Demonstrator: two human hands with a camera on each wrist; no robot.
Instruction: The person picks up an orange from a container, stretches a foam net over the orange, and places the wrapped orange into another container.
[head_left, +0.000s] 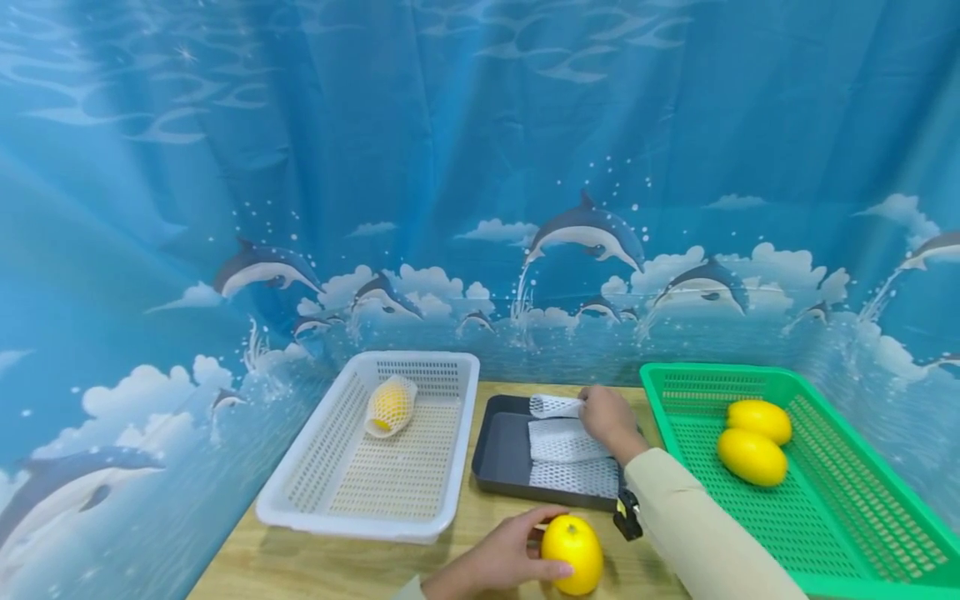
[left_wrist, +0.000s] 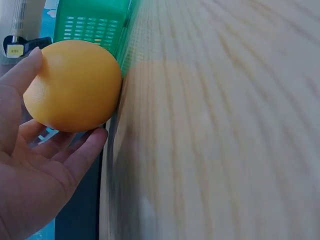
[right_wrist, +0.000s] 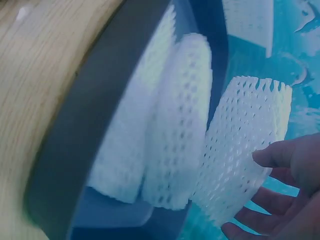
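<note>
My left hand (head_left: pixel 510 550) holds a smooth yellow fruit (head_left: pixel 572 554) at the front of the table, thumb and fingers spread around its side. The left wrist view shows the fruit (left_wrist: pixel 75 86) between thumb and fingertips. Over the far side of a dark grey tray (head_left: pixel 501 446), my right hand (head_left: pixel 611 421) pinches a white foam net sleeve (head_left: pixel 553 406). In the right wrist view that sleeve (right_wrist: pixel 240 145) is lifted at a tilt, its cut end spread a little. Two more foam net sleeves (head_left: pixel 566 440) lie flat side by side in the tray.
At left stands a white basket (head_left: pixel 442 521) with one yellow fruit (head_left: pixel 392 404) inside a foam net. A green basket (head_left: pixel 825 508) at right has two bare yellow fruits (head_left: pixel 752 457). Behind the wooden table (head_left: pixel 300 567) hangs a blue dolphin-print curtain (head_left: pixel 450 167).
</note>
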